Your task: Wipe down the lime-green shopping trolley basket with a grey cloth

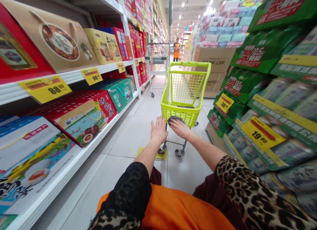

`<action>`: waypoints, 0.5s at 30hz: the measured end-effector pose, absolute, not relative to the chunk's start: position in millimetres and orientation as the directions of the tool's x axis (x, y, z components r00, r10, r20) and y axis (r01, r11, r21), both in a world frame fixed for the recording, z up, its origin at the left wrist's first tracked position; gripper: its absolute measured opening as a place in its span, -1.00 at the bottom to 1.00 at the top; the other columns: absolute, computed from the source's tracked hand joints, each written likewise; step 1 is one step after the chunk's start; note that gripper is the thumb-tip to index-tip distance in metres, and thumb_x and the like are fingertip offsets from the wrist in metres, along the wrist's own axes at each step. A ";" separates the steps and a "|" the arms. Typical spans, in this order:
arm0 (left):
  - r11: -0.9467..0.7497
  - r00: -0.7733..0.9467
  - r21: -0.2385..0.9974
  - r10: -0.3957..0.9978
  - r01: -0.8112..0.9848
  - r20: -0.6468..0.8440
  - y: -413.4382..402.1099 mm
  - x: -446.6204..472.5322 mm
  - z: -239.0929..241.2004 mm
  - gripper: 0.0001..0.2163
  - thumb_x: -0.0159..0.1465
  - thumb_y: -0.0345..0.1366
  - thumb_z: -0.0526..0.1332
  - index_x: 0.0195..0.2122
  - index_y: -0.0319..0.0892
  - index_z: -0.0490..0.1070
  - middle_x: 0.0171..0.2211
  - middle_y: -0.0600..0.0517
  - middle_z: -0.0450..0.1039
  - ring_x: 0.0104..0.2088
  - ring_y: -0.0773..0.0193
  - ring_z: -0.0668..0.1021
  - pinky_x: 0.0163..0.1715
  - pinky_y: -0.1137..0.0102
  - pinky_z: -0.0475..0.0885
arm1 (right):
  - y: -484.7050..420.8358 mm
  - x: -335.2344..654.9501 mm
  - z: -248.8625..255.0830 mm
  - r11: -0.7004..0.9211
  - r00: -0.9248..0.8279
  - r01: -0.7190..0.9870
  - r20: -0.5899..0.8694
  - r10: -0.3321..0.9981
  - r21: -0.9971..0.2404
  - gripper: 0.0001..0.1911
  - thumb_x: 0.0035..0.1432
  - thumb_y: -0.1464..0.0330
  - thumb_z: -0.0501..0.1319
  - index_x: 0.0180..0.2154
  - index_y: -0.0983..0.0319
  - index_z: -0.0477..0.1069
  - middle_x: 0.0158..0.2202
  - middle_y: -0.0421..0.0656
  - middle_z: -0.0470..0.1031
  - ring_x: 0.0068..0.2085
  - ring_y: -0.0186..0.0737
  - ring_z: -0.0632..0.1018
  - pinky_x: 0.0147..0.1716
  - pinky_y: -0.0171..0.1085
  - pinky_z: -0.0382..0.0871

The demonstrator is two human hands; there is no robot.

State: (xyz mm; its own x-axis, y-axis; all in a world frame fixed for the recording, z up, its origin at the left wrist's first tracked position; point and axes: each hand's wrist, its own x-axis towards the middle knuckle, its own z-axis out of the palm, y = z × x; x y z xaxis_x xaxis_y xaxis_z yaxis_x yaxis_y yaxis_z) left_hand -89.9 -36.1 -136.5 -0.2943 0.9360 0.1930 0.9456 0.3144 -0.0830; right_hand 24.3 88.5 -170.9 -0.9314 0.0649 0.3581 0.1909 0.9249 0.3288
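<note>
A small lime-green shopping cart [201, 106] with a plastic mesh basket stands in front of me on dark wheels. My right hand [180, 128] presses a dark grey cloth [175, 118] against the lower front of the basket, fingers stretched over it. Beside the basket's lower left corner, my left hand [158, 132] is open with its fingers apart and holds nothing. Whether its fingertips touch the plastic I cannot tell.
White shelves [104, 131] with gift boxes line the left side. Stacked drink packs [237, 84] and cardboard cartons [210, 60] stand on the right. A metal cart [157, 63] is farther up the aisle, and a person [176, 50] in an orange apron stands beyond.
</note>
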 end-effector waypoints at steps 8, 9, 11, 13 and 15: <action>0.382 -0.367 -0.067 0.916 0.922 0.164 -32.6 -100.5 -131.9 -0.36 0.20 -0.21 0.06 0.27 -0.34 -0.12 0.31 -0.17 -0.23 0.30 0.08 -0.08 0.21 0.00 -0.12 | 88.6 -15.2 -113.3 0.934 -0.887 0.160 0.463 -0.006 0.319 -0.64 0.21 0.51 0.02 0.02 0.26 0.35 0.14 -0.02 0.29 0.24 -0.09 0.15 0.16 0.01 0.14; 0.381 -0.366 -0.067 0.916 0.922 0.166 -32.5 -101.1 -131.6 -0.35 0.20 -0.21 0.06 0.27 -0.34 -0.12 0.31 -0.16 -0.23 0.30 0.08 -0.07 0.21 0.01 -0.12 | 90.1 -19.0 -111.3 0.928 -0.890 0.171 0.456 0.001 0.331 -0.65 0.20 0.51 0.02 0.01 0.28 0.36 0.14 -0.01 0.30 0.23 -0.07 0.17 0.15 0.01 0.15; 0.378 -0.362 -0.069 0.916 0.923 0.173 -33.0 -102.2 -131.5 -0.36 0.20 -0.20 0.05 0.26 -0.35 -0.12 0.31 -0.16 -0.23 0.30 0.09 -0.07 0.21 0.01 -0.12 | 92.5 -22.7 -114.9 0.916 -0.903 0.174 0.430 0.003 0.361 -0.67 0.20 0.51 0.03 -0.03 0.32 0.39 0.11 0.01 0.33 0.21 -0.04 0.21 0.14 0.00 0.18; 0.370 -0.353 -0.074 0.919 0.926 0.177 -34.0 -103.5 -132.1 -0.36 0.21 -0.20 0.05 0.26 -0.35 -0.12 0.31 -0.16 -0.23 0.30 0.09 -0.07 0.21 0.00 -0.11 | 93.3 -22.5 -126.4 0.908 -0.918 0.165 0.396 0.000 0.384 -0.69 0.20 0.50 0.03 -0.06 0.32 0.41 0.08 0.00 0.36 0.19 -0.04 0.25 0.12 -0.03 0.21; 0.357 -0.337 -0.082 0.923 0.931 0.186 -35.2 -104.8 -133.1 -0.36 0.21 -0.20 0.05 0.27 -0.35 -0.13 0.31 -0.16 -0.23 0.30 0.09 -0.08 0.21 0.00 -0.12 | 92.4 -19.6 -142.2 0.910 -0.929 0.164 0.369 0.013 0.381 -0.71 0.19 0.50 0.06 -0.08 0.30 0.43 0.06 0.00 0.39 0.17 -0.07 0.29 0.10 -0.06 0.25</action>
State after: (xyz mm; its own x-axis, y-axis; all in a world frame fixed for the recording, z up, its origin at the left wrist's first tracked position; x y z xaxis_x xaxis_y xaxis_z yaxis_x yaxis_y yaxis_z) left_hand -104.8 -35.2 -133.1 -0.3373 0.9229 0.1859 0.9306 0.3567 -0.0821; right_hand -19.6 92.4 -142.2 -0.9294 0.0130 0.3689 0.1638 0.9100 0.3808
